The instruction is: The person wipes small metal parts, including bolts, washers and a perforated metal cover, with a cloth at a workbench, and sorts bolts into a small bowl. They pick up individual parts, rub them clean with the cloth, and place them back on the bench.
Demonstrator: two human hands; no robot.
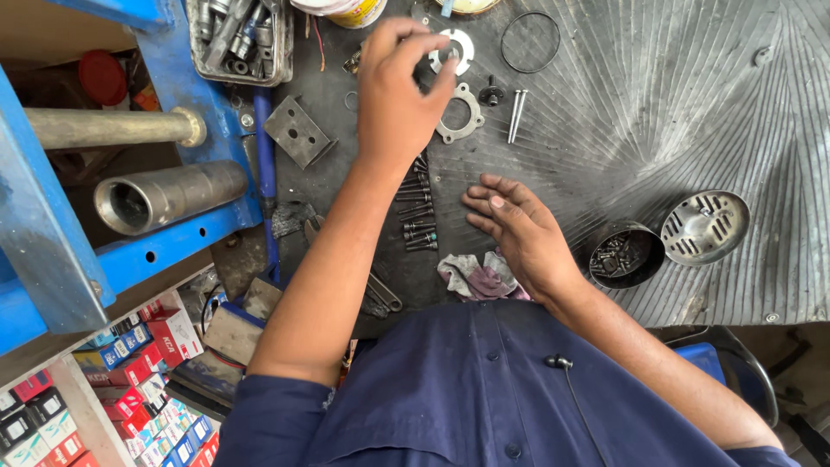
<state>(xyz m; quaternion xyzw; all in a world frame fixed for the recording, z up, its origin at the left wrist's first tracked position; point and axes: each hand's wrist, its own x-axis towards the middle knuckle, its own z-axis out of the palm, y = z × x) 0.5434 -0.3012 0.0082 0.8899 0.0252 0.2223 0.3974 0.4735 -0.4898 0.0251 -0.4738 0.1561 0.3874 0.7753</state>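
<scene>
My left hand (pixel 396 95) reaches far up the black rubber mat (pixel 657 112) and pinches the edge of a round pale metal disc (pixel 456 47) with thumb and fingers. Just below it lie a grey flange ring (pixel 459 113), a small black cap (pixel 491 91) and two long bolts (pixel 516 113). My right hand (pixel 519 229) rests flat on the mat, fingers spread and holding nothing. Its fingertips lie just right of a row of several dark bolts (pixel 418 212).
A crumpled rag (pixel 474 277) lies by my right wrist. To the right stand a black cup of screws (pixel 624 256) and a perforated metal cover (pixel 705 227). A black O-ring (pixel 530 41), socket tray (pixel 242 39), metal plate (pixel 298 131), blue frame (pixel 186 233) with steel cylinders (pixel 169 195), and small boxes (pixel 130 380) surround.
</scene>
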